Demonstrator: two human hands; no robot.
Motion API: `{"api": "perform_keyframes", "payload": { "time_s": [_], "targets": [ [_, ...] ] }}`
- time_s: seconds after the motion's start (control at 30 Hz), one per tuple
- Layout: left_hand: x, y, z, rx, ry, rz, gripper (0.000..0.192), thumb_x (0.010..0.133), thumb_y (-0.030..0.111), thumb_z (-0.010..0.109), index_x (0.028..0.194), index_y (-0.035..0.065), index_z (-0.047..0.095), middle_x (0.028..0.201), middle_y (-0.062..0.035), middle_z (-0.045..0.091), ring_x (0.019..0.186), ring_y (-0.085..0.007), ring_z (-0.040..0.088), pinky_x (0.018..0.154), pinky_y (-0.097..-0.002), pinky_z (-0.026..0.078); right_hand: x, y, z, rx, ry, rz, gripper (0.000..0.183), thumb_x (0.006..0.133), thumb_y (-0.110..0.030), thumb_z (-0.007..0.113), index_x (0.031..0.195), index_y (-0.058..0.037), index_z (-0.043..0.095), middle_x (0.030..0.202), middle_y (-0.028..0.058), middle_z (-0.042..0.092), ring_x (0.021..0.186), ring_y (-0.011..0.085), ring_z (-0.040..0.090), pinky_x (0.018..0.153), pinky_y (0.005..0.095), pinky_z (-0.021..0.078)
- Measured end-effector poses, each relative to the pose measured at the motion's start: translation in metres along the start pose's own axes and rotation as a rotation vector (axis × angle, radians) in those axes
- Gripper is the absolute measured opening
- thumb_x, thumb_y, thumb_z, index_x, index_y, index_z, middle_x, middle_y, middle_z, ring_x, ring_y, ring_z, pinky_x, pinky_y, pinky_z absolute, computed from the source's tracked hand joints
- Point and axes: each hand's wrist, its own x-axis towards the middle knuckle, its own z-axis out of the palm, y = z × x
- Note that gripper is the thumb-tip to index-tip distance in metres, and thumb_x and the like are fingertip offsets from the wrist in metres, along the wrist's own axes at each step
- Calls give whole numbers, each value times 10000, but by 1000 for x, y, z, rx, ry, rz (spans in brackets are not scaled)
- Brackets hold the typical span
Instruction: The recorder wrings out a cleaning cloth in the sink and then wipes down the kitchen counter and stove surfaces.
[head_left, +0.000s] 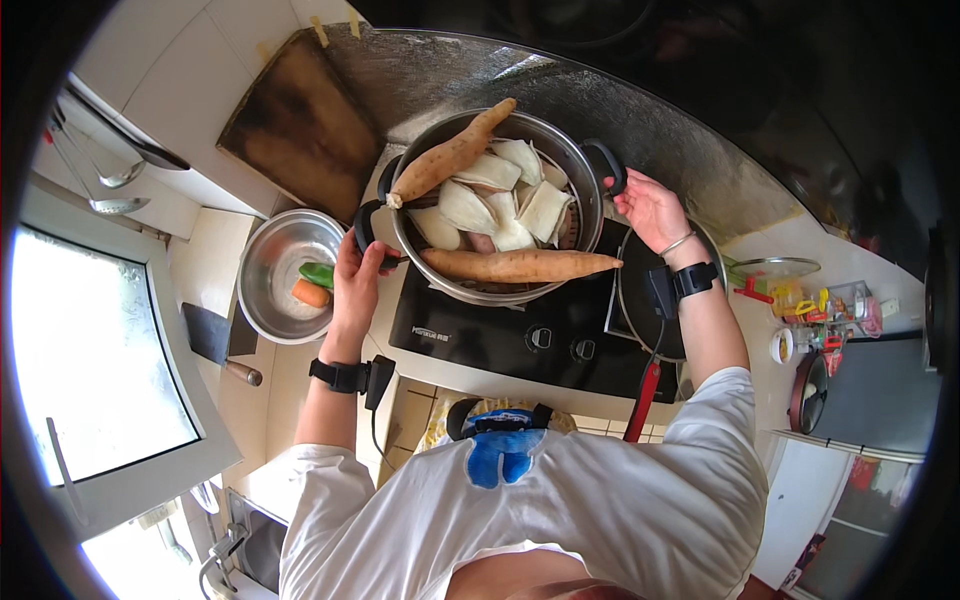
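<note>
A round stainless steel steamer pot (592, 238) sits over the gas stove. My left hand (358, 281) grips its black left handle (363, 223), thumb toward me. On the opposite side, the fingers of my right hand (651, 206) are around the outer part of the black right handle (611, 163). One whole sweet potato (454, 157) slants across the far left rim. Another sweet potato (517, 266) lies along the near side. Between them are several thick, pale cut pieces (469, 206), perhaps of a root vegetable. A perforated rack (574, 225) shows at the right inside edge.
Left of the pot, a steel basin (259, 296) holds a carrot piece (310, 293) and a green pepper (317, 274). A cleaver (210, 334) lies beside it. A scorched wooden board (300, 120) leans behind. A wide pan (637, 300) with a red handle (643, 397) occupies the stove's right side.
</note>
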Motion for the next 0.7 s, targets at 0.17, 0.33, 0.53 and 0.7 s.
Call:
{"api": "perform_keyframes", "payload": {
  "time_s": [0.17, 0.33, 0.53, 0.7],
  "targets": [
    [-3, 18, 2, 44, 19, 34, 418, 961, 189, 539, 1310, 0, 406, 968, -25, 618, 859, -88, 598, 720, -230, 475, -12, -12, 11, 84, 15, -12, 234, 876, -171, 554, 1068, -45, 599, 984, 40, 644, 788, 100, 526, 730, 239, 413],
    [-9, 44, 17, 68, -31, 54, 438, 952, 214, 556, 1307, 2, 411, 975, -30, 627, 865, -101, 617, 727, -229, 476, -37, -28, -1, 110, 1, -112, 377, 874, -217, 515, 1179, 2, 553, 1036, 71, 637, 818, 113, 524, 767, 246, 415],
    [-32, 55, 101, -12, -201, 51, 483, 939, 226, 587, 1309, -16, 394, 979, -66, 641, 877, -133, 638, 720, -250, 508, -119, -58, -68, 115, 100, -169, 438, 883, -241, 479, 1227, 27, 519, 1113, 106, 616, 857, 131, 523, 785, 251, 407],
    [-47, 37, 182, 13, -346, -2, 530, 946, 205, 574, 1360, -12, 323, 1019, -71, 629, 927, -140, 633, 735, -251, 516, -191, -70, -136, 109, 227, -238, 480, 873, -249, 464, 1253, 43, 489, 1118, 114, 611, 850, 133, 513, 785, 247, 402]
  ]
}}
